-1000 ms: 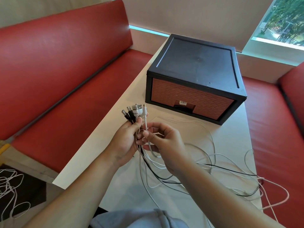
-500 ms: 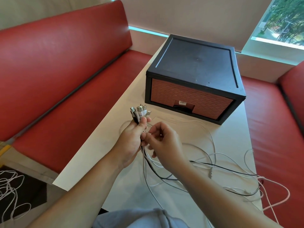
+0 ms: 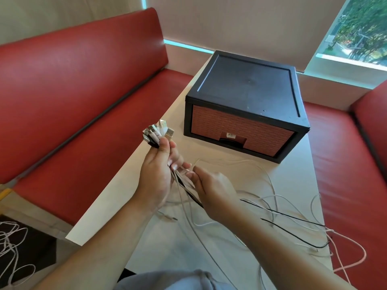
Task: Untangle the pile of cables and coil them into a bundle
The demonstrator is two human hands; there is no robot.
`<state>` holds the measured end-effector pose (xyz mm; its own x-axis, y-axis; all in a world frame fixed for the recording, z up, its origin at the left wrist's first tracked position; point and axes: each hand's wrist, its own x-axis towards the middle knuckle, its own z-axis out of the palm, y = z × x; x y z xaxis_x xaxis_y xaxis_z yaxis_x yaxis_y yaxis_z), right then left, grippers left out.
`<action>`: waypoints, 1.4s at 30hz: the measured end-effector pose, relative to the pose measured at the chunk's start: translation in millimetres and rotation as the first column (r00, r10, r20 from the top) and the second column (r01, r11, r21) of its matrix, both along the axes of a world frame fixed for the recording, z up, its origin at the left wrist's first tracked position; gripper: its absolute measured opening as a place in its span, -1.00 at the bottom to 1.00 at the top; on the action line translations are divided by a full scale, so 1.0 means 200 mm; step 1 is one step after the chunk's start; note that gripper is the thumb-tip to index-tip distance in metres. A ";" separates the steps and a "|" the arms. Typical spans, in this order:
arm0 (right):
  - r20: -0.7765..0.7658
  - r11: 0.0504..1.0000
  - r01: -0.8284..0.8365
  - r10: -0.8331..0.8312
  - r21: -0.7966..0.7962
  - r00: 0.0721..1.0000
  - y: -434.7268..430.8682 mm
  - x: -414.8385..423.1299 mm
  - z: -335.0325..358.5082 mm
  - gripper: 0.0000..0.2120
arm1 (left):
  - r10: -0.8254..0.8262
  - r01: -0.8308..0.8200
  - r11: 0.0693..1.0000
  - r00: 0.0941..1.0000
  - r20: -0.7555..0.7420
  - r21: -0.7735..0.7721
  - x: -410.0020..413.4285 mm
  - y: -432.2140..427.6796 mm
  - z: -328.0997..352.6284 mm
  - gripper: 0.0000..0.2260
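Head view shows the left hand gripping the gathered plug ends upright while the right hand, just below it, pinches the cables, whose loose lengths trail rightward from both hands across the table, nearer the right.

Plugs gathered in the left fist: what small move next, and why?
Probably slide the right hand along the black and white cables, away from the left hand gripping the bunched plug ends: loose lengths lie crossed on the pale table.
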<state>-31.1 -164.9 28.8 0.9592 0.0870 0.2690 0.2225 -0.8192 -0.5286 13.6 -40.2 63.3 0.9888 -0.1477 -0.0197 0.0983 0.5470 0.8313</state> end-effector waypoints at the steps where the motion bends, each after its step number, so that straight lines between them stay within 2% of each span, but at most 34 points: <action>1: 0.043 1.000 -0.005 0.006 -0.029 0.999 -0.01 0.01 0.00 -0.56 | 0.010 -0.010 1.000 1.000 0.021 -0.003 0.01 0.00 0.01 -0.72; 3: 0.109 0.998 -0.008 0.016 -0.068 0.994 -0.05 0.04 0.00 -0.49 | 0.041 -0.041 0.999 0.997 0.070 -0.002 0.04 0.01 0.04 -0.71; 5: 0.153 0.995 -0.016 0.032 -0.102 0.988 -0.09 0.08 0.00 -0.53 | 0.071 -0.073 0.997 0.990 0.119 0.012 0.07 0.04 0.07 -0.70; 10: 0.226 0.986 -0.067 0.101 -0.154 0.969 -0.15 0.20 0.04 -0.55 | 0.095 -0.110 0.992 0.969 0.227 0.056 0.14 0.07 0.15 -0.70; 13: 0.239 0.985 -0.037 0.077 -0.167 0.968 -0.20 0.24 0.01 -0.47 | 0.144 -0.163 0.985 0.953 0.265 0.050 0.20 0.13 0.22 -0.70; 17: 0.184 0.979 0.022 0.015 -0.202 0.983 -0.32 0.28 -0.04 -0.38 | 0.213 -0.228 0.973 0.931 0.296 0.017 0.28 0.24 0.32 -0.71; 22: 0.198 0.965 0.069 -0.019 -0.252 0.980 -0.46 0.27 -0.01 -0.64 | 0.262 -0.256 0.965 0.898 0.354 -0.064 0.33 0.36 0.41 -0.71; 27: 0.188 0.955 0.087 -0.033 -0.282 0.982 -0.54 0.27 0.03 -0.47 | 0.288 -0.276 0.957 0.891 0.352 -0.084 0.32 0.38 0.47 -0.70; 31: 0.051 0.940 0.165 -0.157 -0.298 0.986 -0.67 0.23 0.01 -0.50 | 0.365 -0.324 0.928 0.886 0.284 -0.183 0.34 0.49 0.57 -0.68; 38: 0.014 0.935 0.201 -0.206 -0.293 0.978 -0.69 0.19 0.09 -0.46 | 0.349 -0.340 0.936 0.878 0.327 -0.086 0.32 0.51 0.55 -0.67; 42: -0.050 0.918 0.137 -0.167 -0.371 0.985 -0.63 0.19 0.20 -0.61 | 0.269 -0.301 0.953 0.888 0.373 0.028 0.31 0.45 0.53 -0.69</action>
<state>7.1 -291.3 68.2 0.9855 0.0162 0.1689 0.0498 -0.9791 -0.1969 74.6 50.1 170.1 0.9291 0.1280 0.3468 -0.3670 0.4337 0.8229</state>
